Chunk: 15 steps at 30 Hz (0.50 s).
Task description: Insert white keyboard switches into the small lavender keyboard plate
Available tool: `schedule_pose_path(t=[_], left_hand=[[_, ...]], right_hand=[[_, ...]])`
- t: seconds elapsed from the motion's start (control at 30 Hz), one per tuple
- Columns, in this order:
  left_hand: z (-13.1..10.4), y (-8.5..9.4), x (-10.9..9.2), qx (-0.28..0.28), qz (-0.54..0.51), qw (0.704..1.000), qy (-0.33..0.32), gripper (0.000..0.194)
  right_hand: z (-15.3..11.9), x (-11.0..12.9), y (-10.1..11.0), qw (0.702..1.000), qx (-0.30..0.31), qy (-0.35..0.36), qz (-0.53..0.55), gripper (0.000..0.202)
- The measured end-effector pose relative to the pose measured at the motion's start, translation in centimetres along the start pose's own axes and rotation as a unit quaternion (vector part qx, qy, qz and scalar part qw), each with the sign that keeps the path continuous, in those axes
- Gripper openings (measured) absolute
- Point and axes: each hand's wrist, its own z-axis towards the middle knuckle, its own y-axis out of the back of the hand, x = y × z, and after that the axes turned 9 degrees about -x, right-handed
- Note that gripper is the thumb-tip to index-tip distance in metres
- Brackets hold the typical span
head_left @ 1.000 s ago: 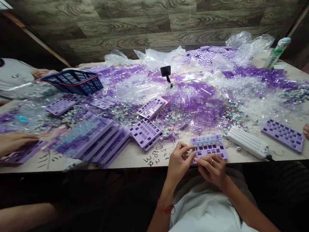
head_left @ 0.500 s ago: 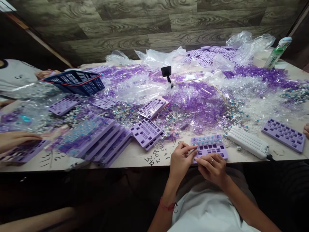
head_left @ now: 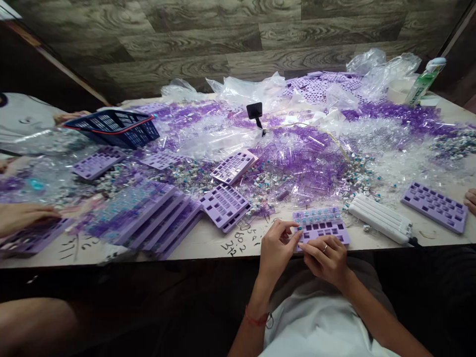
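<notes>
In front of me at the table's edge lies a small purple keyboard frame [head_left: 322, 229]. Light-blue switches fill its far rows, while square holes show in the nearer part. My left hand [head_left: 277, 250] is over its left end, thumb and index finger closed on a tiny blue-topped key switch [head_left: 299, 228]. Across the near edge of the frame rests my right hand [head_left: 327, 258], fingers curled and fingertips pinched together. Whatever they hold is too small to make out. A ring is on one of its fingers.
A white power strip [head_left: 380, 218] and another purple frame [head_left: 434, 206] lie to the right. Stacked frames [head_left: 163, 218] stand left, near a co-worker's hand [head_left: 26, 218]. Loose switches [head_left: 362, 173], purple clear keycaps [head_left: 305, 153] and a blue basket [head_left: 119, 126] are farther back.
My left fingertips have shifted slightly, and a blue-topped switch now shows between them. My right hand stays almost in place. The whole view has drifted a little.
</notes>
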Motion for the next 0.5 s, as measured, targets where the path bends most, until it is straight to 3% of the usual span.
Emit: schedule_pose_path(t=[0.5], left_hand=[[-0.01,0.12,-0.1,0.006,0.01,1.0,-0.015,0.016]], right_hand=[[-0.17,0.13,0.0,1.0,0.013,-0.016,-0.002,0.024]])
